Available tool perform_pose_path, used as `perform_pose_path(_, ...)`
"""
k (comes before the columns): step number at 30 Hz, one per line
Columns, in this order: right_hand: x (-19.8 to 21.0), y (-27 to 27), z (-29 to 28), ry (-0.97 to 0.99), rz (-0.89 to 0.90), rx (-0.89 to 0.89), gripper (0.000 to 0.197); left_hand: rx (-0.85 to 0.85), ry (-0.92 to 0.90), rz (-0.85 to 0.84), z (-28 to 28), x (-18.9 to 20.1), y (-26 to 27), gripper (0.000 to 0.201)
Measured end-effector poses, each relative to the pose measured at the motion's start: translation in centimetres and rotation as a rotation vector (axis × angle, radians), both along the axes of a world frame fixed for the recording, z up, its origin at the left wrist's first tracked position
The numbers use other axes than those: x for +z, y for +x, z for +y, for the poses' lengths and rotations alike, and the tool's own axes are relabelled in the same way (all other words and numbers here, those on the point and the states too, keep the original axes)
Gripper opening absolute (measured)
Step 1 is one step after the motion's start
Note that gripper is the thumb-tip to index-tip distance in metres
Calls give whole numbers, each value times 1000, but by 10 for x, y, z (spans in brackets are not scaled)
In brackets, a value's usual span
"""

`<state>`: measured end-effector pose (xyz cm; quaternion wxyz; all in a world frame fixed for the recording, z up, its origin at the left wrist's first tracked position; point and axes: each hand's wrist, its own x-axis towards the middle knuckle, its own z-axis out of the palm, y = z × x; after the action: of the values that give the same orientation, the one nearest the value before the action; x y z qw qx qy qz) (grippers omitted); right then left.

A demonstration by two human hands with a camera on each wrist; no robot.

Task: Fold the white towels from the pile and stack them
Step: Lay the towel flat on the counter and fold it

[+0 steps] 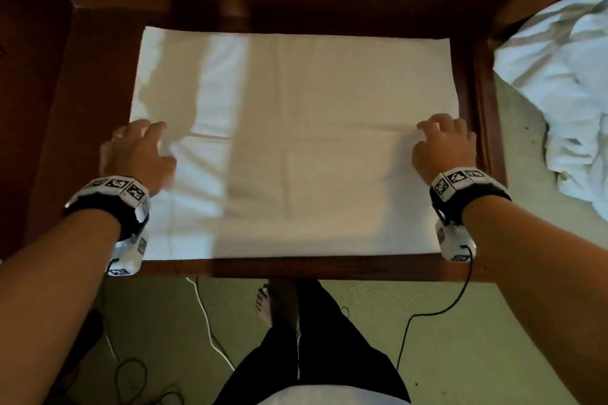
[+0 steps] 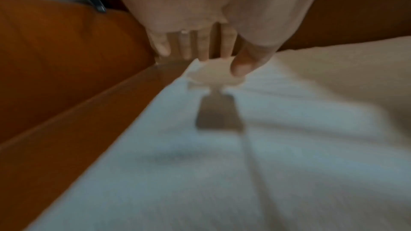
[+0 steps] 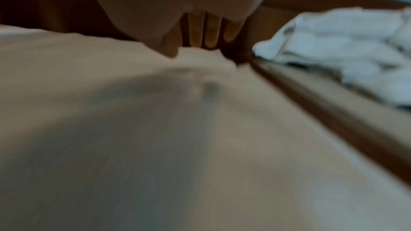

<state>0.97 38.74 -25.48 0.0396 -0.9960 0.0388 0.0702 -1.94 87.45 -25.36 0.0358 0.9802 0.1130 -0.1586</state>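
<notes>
Head view: the wooden counter (image 1: 329, 268) carries one white towel (image 1: 296, 148) spread flat, its near part doubled over. The pile (image 1: 566, 82) of unfolded towels (rumpled) lies right of the counter. The left hand (image 1: 138, 151) and right hand (image 1: 442, 145) each pinch a corner of the folded layer. Probably mid-fold; next, align edges, then smooth. No containers visible.

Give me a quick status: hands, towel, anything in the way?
Left hand and right hand each pinch a side edge of the towel. Towel flat on table. Pile off right, clear.
</notes>
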Motion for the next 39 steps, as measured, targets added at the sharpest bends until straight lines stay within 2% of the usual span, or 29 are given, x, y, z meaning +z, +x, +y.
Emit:
perform_pose_path(2, -19, -29, 7, 66, -55, 29, 44, -26, -79, -48, -18, -15, -26, 67)
perform_pose_path(3, -29, -47, 10, 80, -26, 44, 50, -61, -102, -28, -24, -27, -43, 71)
perform_pose_path(6, -57, -102, 9, 52, 203, 16, 64, -143, -88, 88, -36, -59, -96, 75)
perform_pose_path(8, -67, -125, 3, 29, 243, -9, 67, -139, -74, 73, -38, -69, -120, 75)
perform_pose_path(11, -66, -129, 7, 39, 234, -57, 70, -106, -84, 23, -44, -67, -131, 83)
perform_pose_path(13, -60, -118, 30, 77, 184, -74, 74, -118, -117, -35, -54, -64, -127, 88)
perform_pose_path(15, -55, -111, 72, 125, 95, 57, 74, -198, -146, -54, -71, -64, -122, 92)
perform_pose_path(17, -56, -113, 120, 162, 60, 309, 71, -291, -122, -24, -88, -69, -120, 93)
perform_pose_path(19, -63, -120, 152, 120, 126, 519, 70, -288, -84, -3, -95, -73, -117, 96)
perform_pose_path(21, -69, -120, 150, 40, 209, 579, 72, -225, -65, 11, -92, -76, -114, 103)
perform_pose_path(24, -74, -103, 96, -1, 199, 467, 72, -206, -18, 38, -87, -76, -110, 110)
perform_pose_path(28, -66, -87, -11, -22, 259, 114, 73, -205, -20, 46, -88, -75, -108, 111)
perform_pose_path(30, -60, -82, -36, -26, 287, 21, 75, -204, -31, 47, -89, -74, -107, 110)
perform_pose_path(33, -55, -80, -15, -13, 232, -7, 75, -211, -28, 54, -93, -70, -106, 107)
perform_pose_path(35, -54, -90, 17, 5, 196, 116, 75, -306, 3, 55, -94, -67, -108, 102)
perform_pose_path(37, -57, -107, 42, 20, 235, 240, 75, -430, 32, 106, -85, -64, -110, 95)
perform_pose_path(39, -59, -115, 50, 30, 277, 224, 75, -413, 36, 162, -61, -60, -107, 89)
